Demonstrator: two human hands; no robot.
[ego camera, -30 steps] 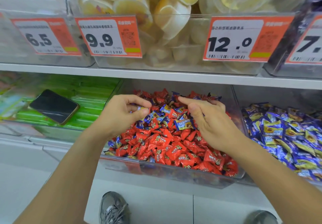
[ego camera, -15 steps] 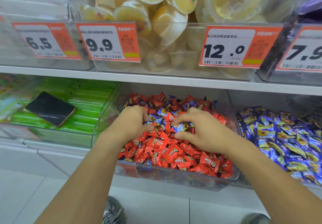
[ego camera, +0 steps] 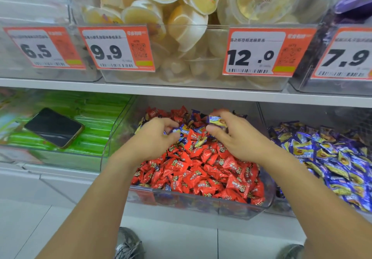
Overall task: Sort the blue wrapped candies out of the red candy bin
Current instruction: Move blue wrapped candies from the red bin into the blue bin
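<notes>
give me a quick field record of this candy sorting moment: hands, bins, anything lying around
left hand: holds a blue candy
right hand: pinches a blue wrapped candy
red candy bin: mostly red candies, blue ones mixed in at the back
blue candy bin: right of the red one
phone: lies on green packs, left bin

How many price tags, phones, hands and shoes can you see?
Price tags: 4
Phone: 1
Hands: 2, the left hand and the right hand, each pinching a blue candy
Shoes: 2
Total: 9
</notes>
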